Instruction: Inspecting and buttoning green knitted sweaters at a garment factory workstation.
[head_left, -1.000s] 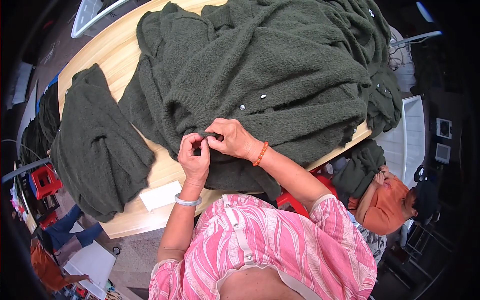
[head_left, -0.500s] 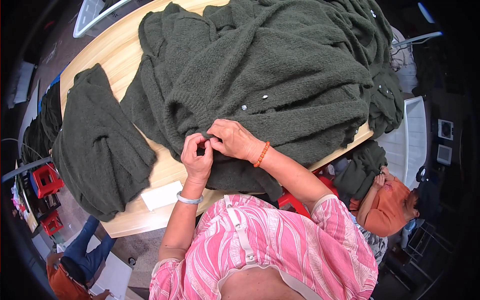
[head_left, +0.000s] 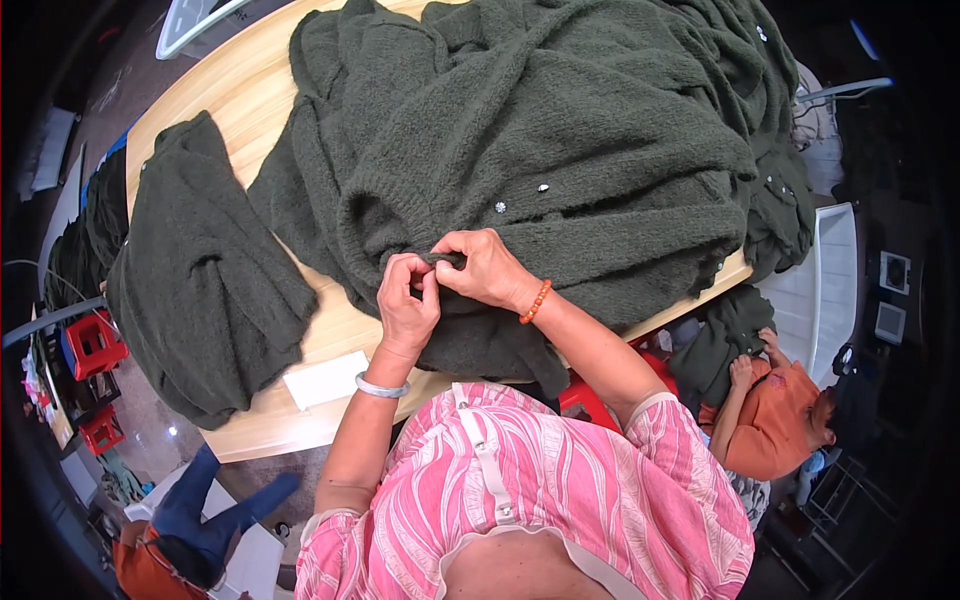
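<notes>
A dark green knitted cardigan lies in a thick heap of folds over the table, with two shiny buttons showing near my hands. My left hand, a pale bangle on its wrist, pinches the edge of the knit at the near side of the heap. Right beside it, my right hand, with an orange bead bracelet, grips the same edge between bent fingers. A small fold of cloth sticks up between the fingertips. Whether anything tiny is held there is hidden.
Another dark green knitted garment lies on the left of the wooden table. A white paper slip rests by the near edge. A co-worker in orange handles green knitwear at right. Another person sits lower left. Red stools stand at left.
Both hands have shifted slightly right and up in the picture, still pinching the knit, whose edge now shows raised between the fingers. At lower left, the seated person's legs have moved apart.
</notes>
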